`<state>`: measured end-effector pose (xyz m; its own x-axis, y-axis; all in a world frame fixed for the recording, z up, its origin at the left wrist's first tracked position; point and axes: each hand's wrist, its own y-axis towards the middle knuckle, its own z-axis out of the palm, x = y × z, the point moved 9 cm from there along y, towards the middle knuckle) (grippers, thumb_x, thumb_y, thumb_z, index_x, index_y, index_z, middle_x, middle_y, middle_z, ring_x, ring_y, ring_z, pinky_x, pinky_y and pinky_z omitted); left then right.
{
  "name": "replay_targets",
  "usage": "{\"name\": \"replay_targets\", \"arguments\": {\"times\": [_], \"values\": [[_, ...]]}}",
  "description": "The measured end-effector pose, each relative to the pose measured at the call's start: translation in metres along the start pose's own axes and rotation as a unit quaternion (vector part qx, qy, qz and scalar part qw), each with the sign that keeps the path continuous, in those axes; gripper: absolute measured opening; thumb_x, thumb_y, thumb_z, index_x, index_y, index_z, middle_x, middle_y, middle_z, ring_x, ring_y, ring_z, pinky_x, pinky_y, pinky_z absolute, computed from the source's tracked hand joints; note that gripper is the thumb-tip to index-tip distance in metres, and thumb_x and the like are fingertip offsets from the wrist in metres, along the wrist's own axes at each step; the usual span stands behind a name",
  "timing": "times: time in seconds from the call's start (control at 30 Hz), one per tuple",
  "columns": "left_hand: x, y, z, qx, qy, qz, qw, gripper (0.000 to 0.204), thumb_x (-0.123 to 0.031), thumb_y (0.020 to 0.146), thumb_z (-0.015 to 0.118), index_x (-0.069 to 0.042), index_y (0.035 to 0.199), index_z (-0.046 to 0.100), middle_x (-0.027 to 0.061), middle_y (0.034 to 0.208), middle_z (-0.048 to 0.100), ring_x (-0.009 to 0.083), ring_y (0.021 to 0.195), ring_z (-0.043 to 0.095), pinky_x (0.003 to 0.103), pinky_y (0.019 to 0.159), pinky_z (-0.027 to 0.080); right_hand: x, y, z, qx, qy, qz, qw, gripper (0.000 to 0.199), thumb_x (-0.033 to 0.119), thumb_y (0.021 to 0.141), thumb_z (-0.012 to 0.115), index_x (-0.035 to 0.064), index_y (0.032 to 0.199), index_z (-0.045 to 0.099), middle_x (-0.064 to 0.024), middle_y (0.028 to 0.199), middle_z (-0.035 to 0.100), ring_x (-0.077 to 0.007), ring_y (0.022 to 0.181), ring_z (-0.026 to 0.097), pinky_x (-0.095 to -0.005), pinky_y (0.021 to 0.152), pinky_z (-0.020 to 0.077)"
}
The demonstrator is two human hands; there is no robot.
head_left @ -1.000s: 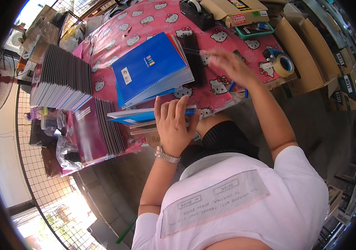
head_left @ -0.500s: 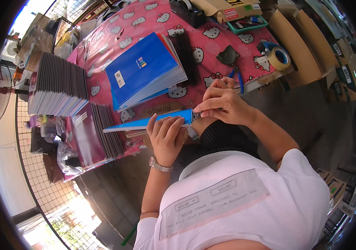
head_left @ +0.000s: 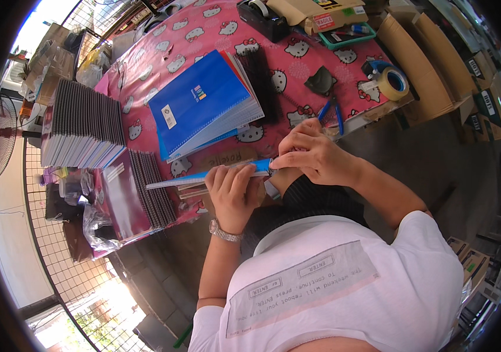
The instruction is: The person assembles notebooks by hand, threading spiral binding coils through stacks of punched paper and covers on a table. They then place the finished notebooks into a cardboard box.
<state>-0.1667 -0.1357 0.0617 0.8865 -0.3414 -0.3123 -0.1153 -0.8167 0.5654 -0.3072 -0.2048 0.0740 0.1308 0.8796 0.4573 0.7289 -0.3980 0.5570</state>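
A blue-covered notebook point(head_left: 195, 178) with a punched edge is held low in front of me, seen almost edge-on. My left hand point(head_left: 234, 196) wraps round its middle, fingers over the top edge. At the notebook's right end my right hand point(head_left: 320, 155) is closed in a pinch against the corner. Whatever sits between those fingertips is too small to make out. Beyond the notebook lies a fanned pile of loose punched sheets with a blue cover point(head_left: 200, 97). A bundle of thin black binding coils point(head_left: 262, 85) rests against the pile's right side.
Spiral-bound notebooks stand in a tall stack point(head_left: 83, 120) at left, with a lower maroon stack point(head_left: 136, 190) nearer. Blue-handled pliers point(head_left: 338, 117), a dark dish point(head_left: 321, 81), a tape roll point(head_left: 392, 83) and a tape dispenser point(head_left: 262, 20) lie rightward. Cardboard boxes point(head_left: 423, 61) stand beyond the table's edge.
My right hand has shifted slightly down, and its fingers now press closer onto the notebook's corner. The notebook has tilted, so less of its blue cover shows. My left hand keeps its hold.
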Motion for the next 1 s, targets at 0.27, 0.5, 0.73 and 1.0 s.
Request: {"name": "replay_targets", "arguments": {"times": [0.27,0.5,0.73,1.0], "values": [[-0.001,0.035,0.002,0.027,0.012,-0.042,0.999,0.026,-0.012,0.08,0.074,-0.01,0.104,0.065,0.0039,0.095,0.067,0.0254,0.088,0.061,0.04,0.088,0.039,-0.036,0.007,0.012,0.058,0.238,0.208,0.947,0.02,0.009,0.089,0.066,0.0088,0.108,0.068,-0.0086,0.096,0.067,-0.0335,0.095,0.066,-0.0404,0.074,0.0517],[-0.011,0.031,0.007,0.068,0.047,-0.008,0.996,0.028,-0.018,0.081,0.068,-0.011,0.107,0.062,0.0031,0.095,0.062,0.0261,0.09,0.058,0.046,0.092,0.037,-0.011,0.018,0.004,0.088,0.121,0.158,0.976,0.039,0.005,0.089,0.064,0.0067,0.127,0.056,-0.0139,0.092,0.068,-0.0313,0.088,0.068,-0.0385,0.079,0.0541],[-0.009,0.024,0.004,0.047,0.032,-0.004,0.998,0.024,-0.018,0.079,0.069,-0.013,0.101,0.062,0.0019,0.093,0.063,0.0245,0.088,0.058,0.044,0.091,0.037,-0.127,0.001,0.039,0.086,0.53,0.303,0.787,0.032,0.026,0.101,0.049,0.0034,0.123,0.05,-0.0188,0.095,0.07,-0.0262,0.081,0.071,-0.0379,0.072,0.0556],[-0.004,0.016,0.005,0.053,0.008,0.003,0.999,0.027,-0.02,0.076,0.073,-0.015,0.101,0.064,-0.0014,0.097,0.066,0.0212,0.091,0.06,0.043,0.092,0.036,-0.259,-0.054,0.009,0.067,-0.244,0.252,0.934,0.05,0.037,0.073,0.076,0.0113,0.115,0.066,-0.0174,0.131,0.053,-0.0368,0.12,0.053,-0.0445,0.104,0.043]]}}
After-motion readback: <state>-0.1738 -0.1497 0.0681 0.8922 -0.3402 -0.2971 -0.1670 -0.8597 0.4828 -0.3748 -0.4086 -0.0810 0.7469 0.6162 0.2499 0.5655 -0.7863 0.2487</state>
